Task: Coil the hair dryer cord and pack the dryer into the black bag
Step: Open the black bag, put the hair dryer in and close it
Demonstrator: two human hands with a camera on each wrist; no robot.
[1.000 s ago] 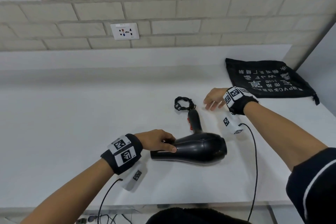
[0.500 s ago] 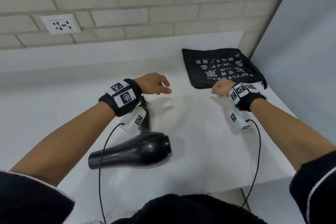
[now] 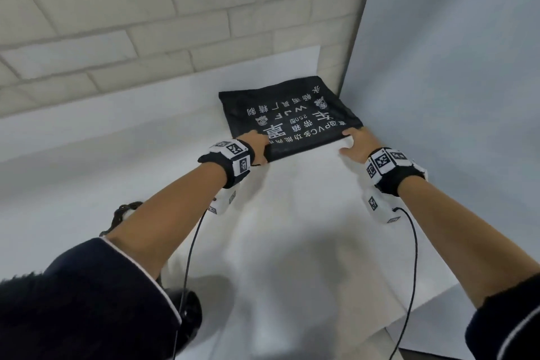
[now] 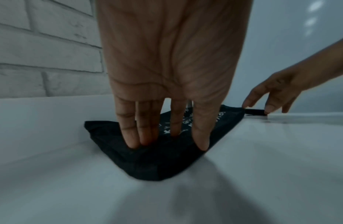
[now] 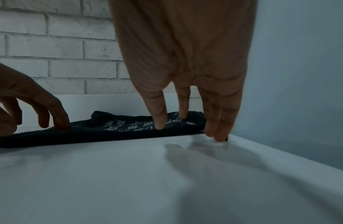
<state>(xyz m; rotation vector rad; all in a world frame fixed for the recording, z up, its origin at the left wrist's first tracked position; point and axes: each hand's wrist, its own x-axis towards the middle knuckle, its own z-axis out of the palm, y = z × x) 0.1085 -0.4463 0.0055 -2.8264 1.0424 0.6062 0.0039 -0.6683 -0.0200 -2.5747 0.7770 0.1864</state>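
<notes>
The black bag (image 3: pixel 287 117) with white print lies flat in the table's far right corner. My left hand (image 3: pixel 257 140) presses its near left corner with straight fingers (image 4: pixel 200 136). My right hand (image 3: pixel 355 140) touches the bag's near right corner, fingers (image 5: pixel 159 118) straight, two fingertips down on the table beside the bag's small black tab (image 4: pixel 255 112). The black hair dryer (image 3: pixel 190 316) lies at the lower left, mostly hidden under my left sleeve. Its coiled cord (image 3: pixel 125 210) peeks out behind my left forearm.
The white table (image 3: pixel 292 228) ends at a brick wall (image 3: pixel 146 23) behind and a grey panel (image 3: pixel 453 82) on the right, close against the bag. The table's right edge runs just beyond my right hand.
Both hands have moved forward and right onto the bag. My left hand has let go of the dryer, which now lies behind it near the front edge.
</notes>
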